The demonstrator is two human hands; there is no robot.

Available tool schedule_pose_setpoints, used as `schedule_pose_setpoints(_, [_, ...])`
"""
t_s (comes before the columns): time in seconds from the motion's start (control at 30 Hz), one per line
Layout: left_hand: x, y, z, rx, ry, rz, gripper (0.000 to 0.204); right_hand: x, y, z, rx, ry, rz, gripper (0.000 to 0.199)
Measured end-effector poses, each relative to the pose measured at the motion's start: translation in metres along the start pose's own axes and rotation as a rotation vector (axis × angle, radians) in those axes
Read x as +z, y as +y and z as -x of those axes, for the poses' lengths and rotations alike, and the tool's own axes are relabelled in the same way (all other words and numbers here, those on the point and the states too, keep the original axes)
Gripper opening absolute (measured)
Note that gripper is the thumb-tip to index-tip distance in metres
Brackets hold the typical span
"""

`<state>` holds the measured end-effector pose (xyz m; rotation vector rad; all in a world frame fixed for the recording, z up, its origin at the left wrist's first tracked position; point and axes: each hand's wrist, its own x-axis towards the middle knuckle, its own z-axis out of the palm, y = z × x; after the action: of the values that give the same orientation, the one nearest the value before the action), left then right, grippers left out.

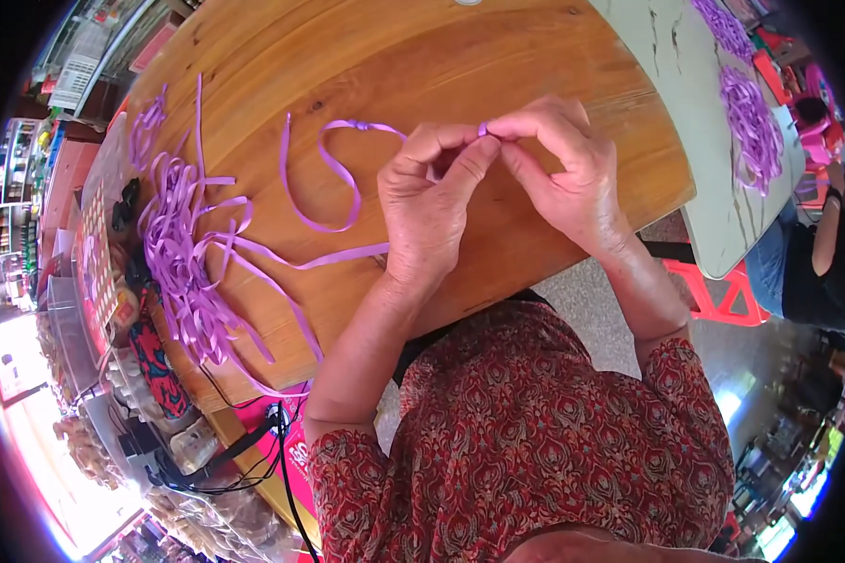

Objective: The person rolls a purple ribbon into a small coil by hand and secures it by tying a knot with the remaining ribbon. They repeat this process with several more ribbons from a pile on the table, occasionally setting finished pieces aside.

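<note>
Over the wooden table [498,56], both my hands meet and pinch one purple ribbon [341,178]. My left hand [427,197] has thumb and forefinger closed on it. Fingertips of my right hand [563,169] close on the same ribbon, where a small purple loop or fold shows between the two hands. From my left hand the ribbon trails leftward in a curve along the tabletop, with a small knot in it. At the table's left lies a tangled heap of purple ribbons [183,263], some strands reaching toward my left forearm.
A pale marble-patterned table [662,84] adjoins at the right, bearing more purple ribbon bundles [751,122]. Beyond it sits another person [812,253] near a red plastic stool [718,291]. Black cables [277,432] hang at the wooden table's lower left edge, beside a bright pink item [296,460].
</note>
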<state>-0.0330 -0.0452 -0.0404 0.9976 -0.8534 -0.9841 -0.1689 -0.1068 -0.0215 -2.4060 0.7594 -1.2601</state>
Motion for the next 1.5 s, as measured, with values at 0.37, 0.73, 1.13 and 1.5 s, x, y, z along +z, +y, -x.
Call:
schedule_pose_setpoints(0.37, [0.001, 0.016, 0.002, -0.11, -0.074, 0.176, 0.008, -0.009, 0.003, -0.004, 0.344, -0.216, -0.698, 0.028])
schedule_pose_setpoints(0.73, [0.002, 0.01, 0.002, -0.186, -0.006, 0.053, 0.008, -0.015, 0.005, -0.01, -0.31, -0.134, 0.154, 0.037])
schedule_pose_setpoints(1.13, [0.0, 0.009, 0.0, -0.164, -0.013, 0.269, 0.005, -0.004, 0.002, -0.01, 0.118, -0.141, -0.422, 0.03])
schedule_pose_setpoints(1.5, [-0.004, 0.01, -0.005, -0.113, 0.079, 0.149, 0.006, -0.009, 0.009, -0.029, -0.512, -0.182, 0.233, 0.035])
